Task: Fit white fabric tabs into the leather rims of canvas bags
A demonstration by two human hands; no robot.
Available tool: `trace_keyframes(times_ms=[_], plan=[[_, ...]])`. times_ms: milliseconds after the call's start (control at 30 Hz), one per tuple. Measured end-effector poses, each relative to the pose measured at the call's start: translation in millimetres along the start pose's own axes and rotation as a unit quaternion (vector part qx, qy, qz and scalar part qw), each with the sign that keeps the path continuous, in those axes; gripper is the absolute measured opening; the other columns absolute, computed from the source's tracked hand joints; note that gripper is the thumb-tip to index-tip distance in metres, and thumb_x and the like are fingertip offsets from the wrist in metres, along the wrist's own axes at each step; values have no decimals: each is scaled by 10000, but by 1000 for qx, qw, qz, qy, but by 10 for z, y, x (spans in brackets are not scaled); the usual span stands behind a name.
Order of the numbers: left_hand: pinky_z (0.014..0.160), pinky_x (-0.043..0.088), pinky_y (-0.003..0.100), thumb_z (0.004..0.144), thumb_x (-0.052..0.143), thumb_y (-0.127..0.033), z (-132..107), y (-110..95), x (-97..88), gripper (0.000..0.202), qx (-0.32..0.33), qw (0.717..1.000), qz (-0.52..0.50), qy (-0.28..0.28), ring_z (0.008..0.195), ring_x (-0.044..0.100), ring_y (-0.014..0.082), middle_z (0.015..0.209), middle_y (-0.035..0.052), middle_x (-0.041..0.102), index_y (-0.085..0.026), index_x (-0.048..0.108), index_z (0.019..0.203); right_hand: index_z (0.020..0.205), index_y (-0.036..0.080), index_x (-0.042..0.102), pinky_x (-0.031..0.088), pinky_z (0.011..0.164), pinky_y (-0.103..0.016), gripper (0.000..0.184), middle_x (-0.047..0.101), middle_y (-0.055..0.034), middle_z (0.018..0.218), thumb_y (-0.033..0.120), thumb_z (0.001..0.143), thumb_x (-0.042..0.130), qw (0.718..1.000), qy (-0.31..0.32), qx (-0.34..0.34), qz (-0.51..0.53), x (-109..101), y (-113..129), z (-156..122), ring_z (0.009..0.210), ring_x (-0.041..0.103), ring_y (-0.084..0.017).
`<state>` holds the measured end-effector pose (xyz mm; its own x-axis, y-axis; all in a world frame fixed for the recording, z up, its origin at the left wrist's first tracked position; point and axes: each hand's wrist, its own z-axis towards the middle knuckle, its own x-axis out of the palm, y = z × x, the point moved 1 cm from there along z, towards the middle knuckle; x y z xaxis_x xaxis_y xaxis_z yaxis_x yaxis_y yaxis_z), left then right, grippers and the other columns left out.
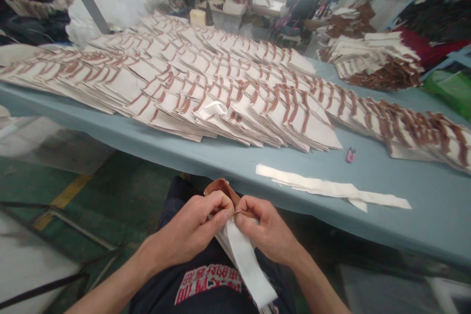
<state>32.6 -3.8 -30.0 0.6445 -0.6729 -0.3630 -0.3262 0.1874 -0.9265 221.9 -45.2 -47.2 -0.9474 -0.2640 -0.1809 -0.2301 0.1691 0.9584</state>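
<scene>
Over my lap, my left hand [206, 223] and my right hand [263, 225] meet, thumbs and fingertips pinched close together. Between them is a fabric piece with a brown edge [223, 185], its pale part hanging below and partly covered by my hands. A white fabric strip [250, 267] hangs from where the fingertips meet, down across the dark printed apron [209, 279]. Each hand is closed on the brown-edged piece, left and right of the pinched spot. My fingers hide the exact point where strip and piece join.
On the blue-covered table [176, 154] lie long overlapping rows of white, brown-edged fabric pieces [257, 113]. Nearer me are loose white strips [327, 187] and a small pink thread snipper [351, 155]. A fabric stack [375, 59] stands back right. A person [305, 0] is farther off.
</scene>
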Motion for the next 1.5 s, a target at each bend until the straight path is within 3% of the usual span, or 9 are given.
trace_keyframes(times_ms=[267,467,800,1233,1500], plan=[[637,361,236,1032,462,-265,-14,23,23,257,41,998,48,-22,660,487,115,745,-27,570,-167,620,854,712,199,501,269,510,-215,231,413,49,640,343,857,608,1000,-3,6,25,5,-51,-29,581,340,-100],[586,352,224,1006,497,-349,19,47,33,287,-31,997,-53,-36,657,459,123,739,-25,546,-160,610,823,717,201,486,261,523,-226,319,403,57,630,463,825,630,996,27,48,73,16,-52,8,578,323,-99],[581,328,225,879,626,-477,107,136,65,355,-103,970,-221,-1,643,391,115,732,-26,483,-158,554,743,705,199,477,257,523,-217,405,421,60,631,523,788,707,985,62,82,139,24,-77,58,574,322,-88],[586,300,246,871,599,-492,152,206,75,370,-137,969,-205,8,644,380,118,730,-18,491,-135,576,778,717,198,469,239,508,-209,419,430,67,629,516,790,732,973,82,101,191,15,-179,92,553,318,-75],[553,305,212,867,635,-378,153,191,88,261,-140,976,-168,19,594,401,101,655,-51,499,-148,583,756,724,201,449,222,522,-216,471,396,66,643,579,812,717,984,75,95,134,31,-213,83,589,301,-85]])
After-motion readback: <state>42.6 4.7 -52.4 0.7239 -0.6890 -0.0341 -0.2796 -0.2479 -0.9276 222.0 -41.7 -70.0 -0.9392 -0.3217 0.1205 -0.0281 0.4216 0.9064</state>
